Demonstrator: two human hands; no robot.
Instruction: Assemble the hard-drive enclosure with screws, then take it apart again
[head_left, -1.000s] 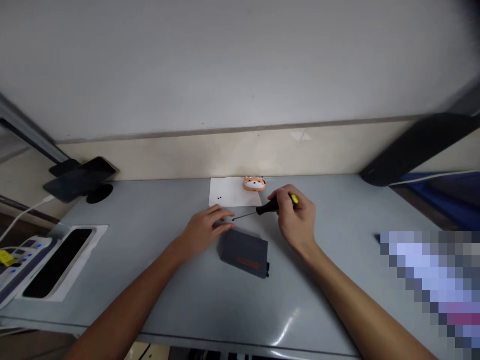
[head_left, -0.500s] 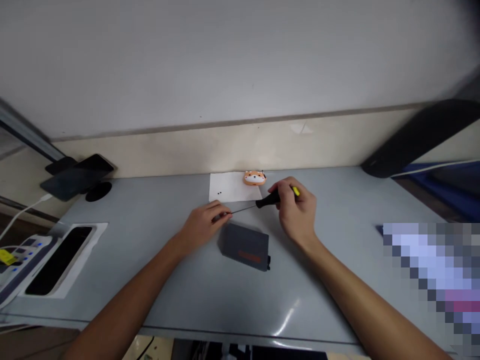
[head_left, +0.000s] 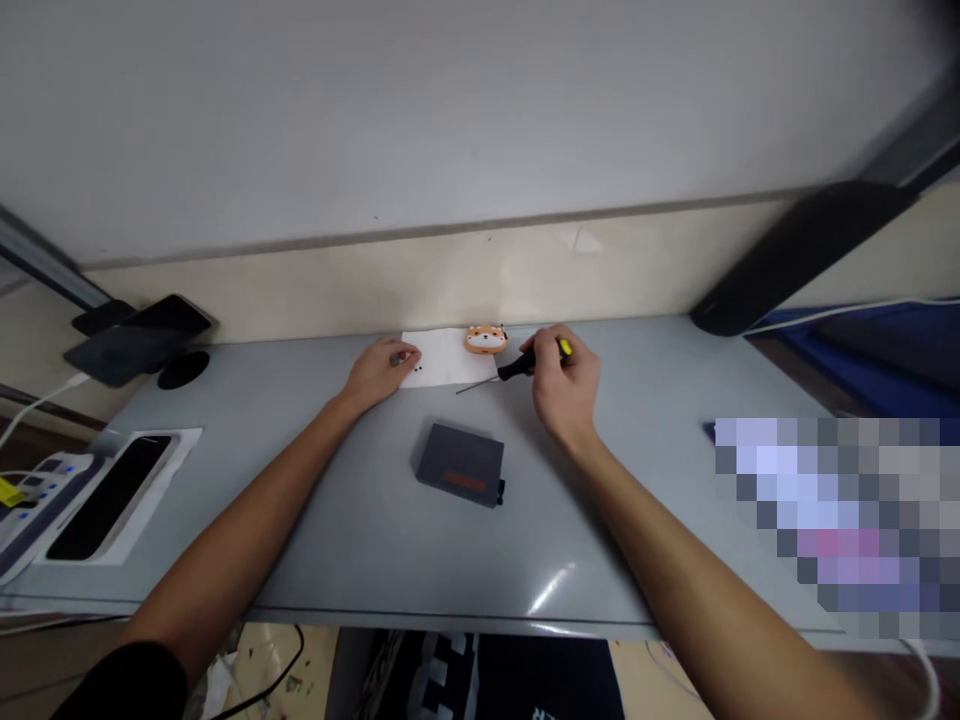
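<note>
My right hand (head_left: 564, 385) is closed round the black and yellow handle of a screwdriver (head_left: 517, 367), its thin shaft pointing left and down toward the table. My left hand (head_left: 381, 369) reaches to the left edge of a white sheet of paper (head_left: 442, 358), fingertips pinched together over two tiny dark screws (head_left: 417, 369); whether something is in the pinch is too small to see. A small orange animal-shaped figure (head_left: 486, 339) sits on the paper's far right. A dark grey box with a red label (head_left: 459, 465) lies on the grey table (head_left: 337, 520), nearer me, untouched.
A phone on a black stand (head_left: 139, 335) is at the far left, with a white tray holding a black insert (head_left: 105, 495) and a power strip (head_left: 30, 490) in front of it. A black lamp arm (head_left: 795, 255) slants at the right. A blurred patch covers the right side.
My left hand left the grey box and the screwdriver tip and moved up to the paper beside the screws. The right hand rose slightly with the screwdriver. The view shifted.
</note>
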